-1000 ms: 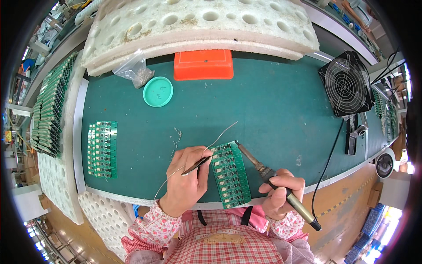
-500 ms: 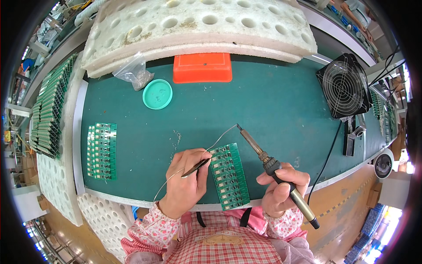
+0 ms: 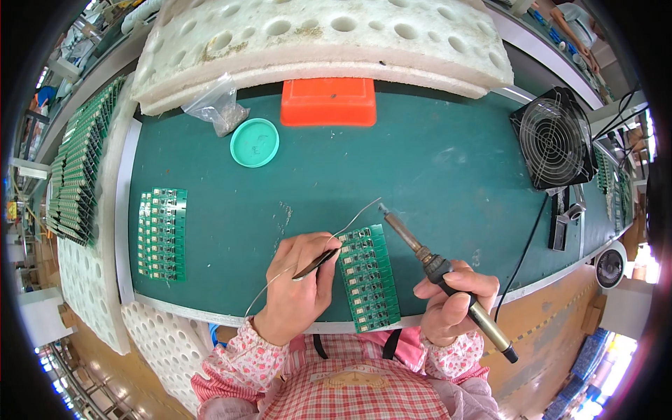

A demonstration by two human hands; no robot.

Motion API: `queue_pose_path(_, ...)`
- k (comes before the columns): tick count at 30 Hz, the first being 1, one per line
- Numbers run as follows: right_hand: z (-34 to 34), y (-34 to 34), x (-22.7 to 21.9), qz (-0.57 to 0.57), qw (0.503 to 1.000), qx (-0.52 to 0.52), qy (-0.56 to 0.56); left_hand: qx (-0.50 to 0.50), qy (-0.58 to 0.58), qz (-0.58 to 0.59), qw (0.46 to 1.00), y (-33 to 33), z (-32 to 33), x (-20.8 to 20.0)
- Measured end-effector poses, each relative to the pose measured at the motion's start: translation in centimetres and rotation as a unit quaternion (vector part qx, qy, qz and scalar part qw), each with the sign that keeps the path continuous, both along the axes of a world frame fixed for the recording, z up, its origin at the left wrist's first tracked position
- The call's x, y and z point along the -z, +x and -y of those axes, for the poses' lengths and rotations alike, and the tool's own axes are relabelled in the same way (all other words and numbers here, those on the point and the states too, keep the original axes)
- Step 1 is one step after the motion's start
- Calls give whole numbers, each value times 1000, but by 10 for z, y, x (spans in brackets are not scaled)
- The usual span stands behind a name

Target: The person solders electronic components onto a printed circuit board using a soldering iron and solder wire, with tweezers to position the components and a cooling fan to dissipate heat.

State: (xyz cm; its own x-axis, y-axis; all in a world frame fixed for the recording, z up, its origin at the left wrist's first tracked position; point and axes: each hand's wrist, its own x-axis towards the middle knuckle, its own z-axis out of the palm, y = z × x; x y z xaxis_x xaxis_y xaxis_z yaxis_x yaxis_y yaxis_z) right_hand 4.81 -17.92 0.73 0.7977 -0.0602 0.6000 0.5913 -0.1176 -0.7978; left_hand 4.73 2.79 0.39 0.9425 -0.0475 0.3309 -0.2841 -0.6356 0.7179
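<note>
My left hand (image 3: 294, 290) is closed around dark tweezers (image 3: 316, 265) and a thin solder wire (image 3: 360, 213), which runs out past the fingers and curves up to the right. Its fingertips are at the upper left corner of a green circuit board panel (image 3: 369, 283) lying at the front of the bench. My right hand (image 3: 458, 301) grips a soldering iron (image 3: 435, 266) by its handle, right of the panel. The iron's tip meets or nearly meets the wire's end above the board, with a faint wisp of smoke beside it.
More board panels (image 3: 163, 234) lie at the left, and a dense row of boards (image 3: 77, 168) stands in white foam beyond. A turquoise lid (image 3: 254, 143), plastic bag (image 3: 215, 105), orange tray (image 3: 328, 102) and foam block (image 3: 322, 52) sit at the back. A black fan (image 3: 554, 138) and iron stand (image 3: 560, 222) are right.
Pale smoke now shows at the iron's tip, where the wire's end is. The view has shifted slightly; both hands keep their grips, and the panel stays under the left fingertips.
</note>
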Motion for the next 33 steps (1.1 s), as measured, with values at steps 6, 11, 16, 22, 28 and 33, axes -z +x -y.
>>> queue_pose_path(6,-6,-7,-5,-83,995,-1,-50,5,-9,3,1000,0,0,1)
queue_pose_path(11,-11,-5,-6,-83,992,-20,-89,2,-12,9,1000,0,0,1)
queue_pose_path(16,-12,-3,-3,-79,990,-20,-117,5,-8,13,1000,-1,-1,5)
queue_pose_path(22,-14,-3,-2,-67,988,-33,-138,15,-2,18,1000,0,-2,5)
queue_pose_path(28,-21,-3,-10,-29,979,-33,-201,15,-1,12,1000,-1,-2,5)
queue_pose_path(33,-24,-3,-19,-8,972,-37,-233,23,-1,9,1000,-1,-4,5)
